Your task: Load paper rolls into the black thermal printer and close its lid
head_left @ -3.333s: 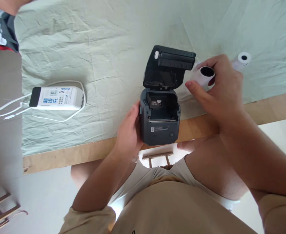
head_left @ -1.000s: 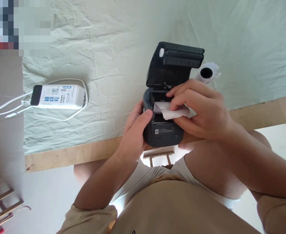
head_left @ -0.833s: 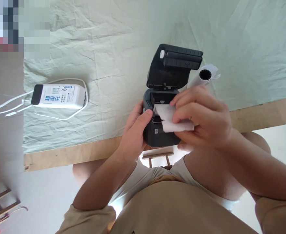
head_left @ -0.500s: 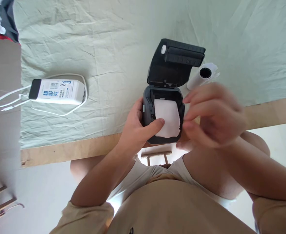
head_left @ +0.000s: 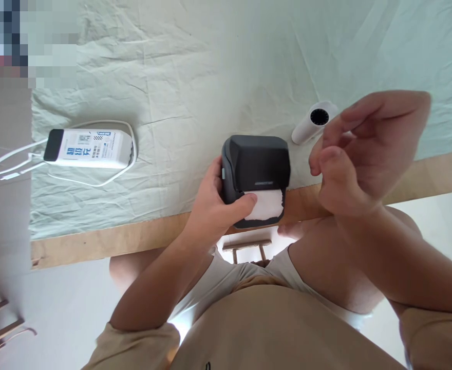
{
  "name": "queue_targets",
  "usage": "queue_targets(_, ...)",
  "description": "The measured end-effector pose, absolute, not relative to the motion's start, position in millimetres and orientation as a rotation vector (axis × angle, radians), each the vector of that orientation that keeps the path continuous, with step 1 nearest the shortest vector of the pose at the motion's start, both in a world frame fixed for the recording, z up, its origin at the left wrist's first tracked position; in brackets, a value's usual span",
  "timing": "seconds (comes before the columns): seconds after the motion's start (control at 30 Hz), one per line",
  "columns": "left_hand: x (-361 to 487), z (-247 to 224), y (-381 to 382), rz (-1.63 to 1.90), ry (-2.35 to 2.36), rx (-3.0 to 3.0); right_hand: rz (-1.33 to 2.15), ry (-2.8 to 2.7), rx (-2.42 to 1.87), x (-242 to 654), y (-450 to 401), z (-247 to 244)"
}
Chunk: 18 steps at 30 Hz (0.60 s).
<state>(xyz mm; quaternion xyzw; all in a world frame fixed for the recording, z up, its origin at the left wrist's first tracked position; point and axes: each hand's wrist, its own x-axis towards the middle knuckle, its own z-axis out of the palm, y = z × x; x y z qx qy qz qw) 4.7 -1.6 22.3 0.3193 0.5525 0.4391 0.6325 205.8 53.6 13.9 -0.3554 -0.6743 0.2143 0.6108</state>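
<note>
A dark label printer (head_left: 257, 162) stands at the table's front edge with its lid down. White paper (head_left: 266, 204) sticks out from under the lid toward me. My left hand (head_left: 216, 203) is wrapped round the printer's left side, its thumb pressing on the paper. To the right, my right hand (head_left: 368, 149) is raised in the air, palm up with curled fingers apart, and nothing shows in it. Just left of that hand, a white roll (head_left: 306, 127) with a dark round end lies on the cloth.
A white power bank (head_left: 91, 149) with cables lies at the left on the pale green cloth (head_left: 180, 103). The wooden table edge (head_left: 133, 229) runs in front of my legs. Wooden stool parts stand on the floor at the lower left.
The printer's lid, raised before, has come down over the paper. My right hand has moved right and away from the printer, turning its palm up. My left hand keeps its hold.
</note>
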Motion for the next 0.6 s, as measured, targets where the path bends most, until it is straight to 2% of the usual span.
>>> queue_targets(0.1, 3.9, 19.2, -3.5, 1.029, 1.248, 0.7, 0.571, -1.67, -0.852, 207.5, 55.5, 11.7)
queue_targets(0.33, 8.2, 14.3, -1.4, 1.134, 1.087, 0.626, 1.065, -1.879, -1.091, 216.6, 59.8, 12.9)
queue_targets(0.6, 11.0, 11.1, 0.2, 1.16, 1.029, 0.535, 1.091, -1.813, -1.197, 211.0, 59.4, 13.5)
